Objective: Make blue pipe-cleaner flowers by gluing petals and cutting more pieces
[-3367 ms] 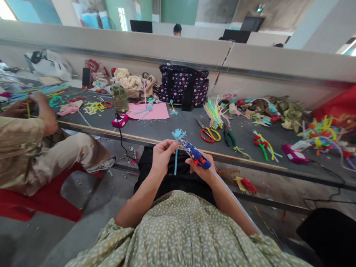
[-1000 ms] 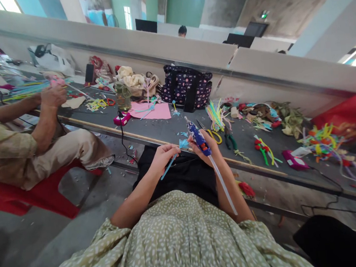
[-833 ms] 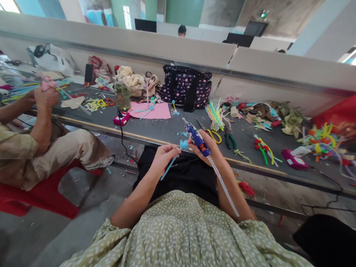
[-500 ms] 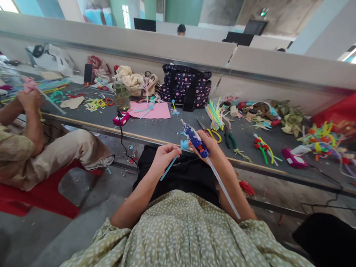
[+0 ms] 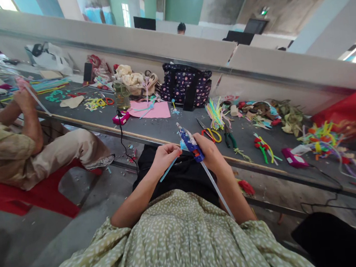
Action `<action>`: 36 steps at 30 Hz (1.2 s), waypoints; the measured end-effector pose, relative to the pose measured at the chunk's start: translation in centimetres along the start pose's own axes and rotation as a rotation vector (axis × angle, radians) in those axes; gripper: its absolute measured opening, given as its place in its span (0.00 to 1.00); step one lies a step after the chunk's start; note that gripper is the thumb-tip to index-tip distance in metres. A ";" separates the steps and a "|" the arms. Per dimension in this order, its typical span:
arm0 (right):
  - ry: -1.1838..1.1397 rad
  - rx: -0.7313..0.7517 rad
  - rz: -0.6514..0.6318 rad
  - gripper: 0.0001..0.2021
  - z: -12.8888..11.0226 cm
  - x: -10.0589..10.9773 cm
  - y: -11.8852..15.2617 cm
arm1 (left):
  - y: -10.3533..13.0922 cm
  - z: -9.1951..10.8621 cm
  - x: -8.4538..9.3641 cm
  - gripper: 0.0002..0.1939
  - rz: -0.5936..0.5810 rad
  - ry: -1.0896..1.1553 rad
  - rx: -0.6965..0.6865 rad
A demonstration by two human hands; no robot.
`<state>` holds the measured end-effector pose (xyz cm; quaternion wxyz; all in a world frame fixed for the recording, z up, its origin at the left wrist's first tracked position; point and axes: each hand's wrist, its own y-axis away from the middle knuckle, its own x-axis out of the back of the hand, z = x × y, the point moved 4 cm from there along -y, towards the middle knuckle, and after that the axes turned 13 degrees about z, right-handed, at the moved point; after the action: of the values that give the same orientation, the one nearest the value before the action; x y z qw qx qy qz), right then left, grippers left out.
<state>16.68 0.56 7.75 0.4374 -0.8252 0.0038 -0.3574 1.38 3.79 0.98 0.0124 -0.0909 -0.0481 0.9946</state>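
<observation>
Glue gun [image 5: 192, 147], blue, gripped in the right hand [image 5: 211, 152] above the lap
A translucent glue stick [image 5: 215, 185] sticks out of its rear; beside it the left hand [image 5: 165, 156] pinches a light-blue stem [image 5: 168, 170], the two hands apart. Whether nozzle and stem's fluffy end touch is unclear. Beyond, on the dark table [image 5: 173, 129], lie scissors [image 5: 207, 129], pliers [image 5: 228, 139] and a pastel bundle [image 5: 215, 114], with a dotted bag [image 5: 186, 84] behind.
</observation>
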 end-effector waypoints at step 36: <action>-0.277 -0.386 0.479 0.09 1.8 0.4 2.4 | 0.0 0.2 -0.2 0.17 -0.008 0.139 -0.019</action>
<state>18.77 0.27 5.63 0.3410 -0.9092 0.2056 -0.1218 1.52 3.78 1.20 0.0189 -0.1598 -0.0570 0.9853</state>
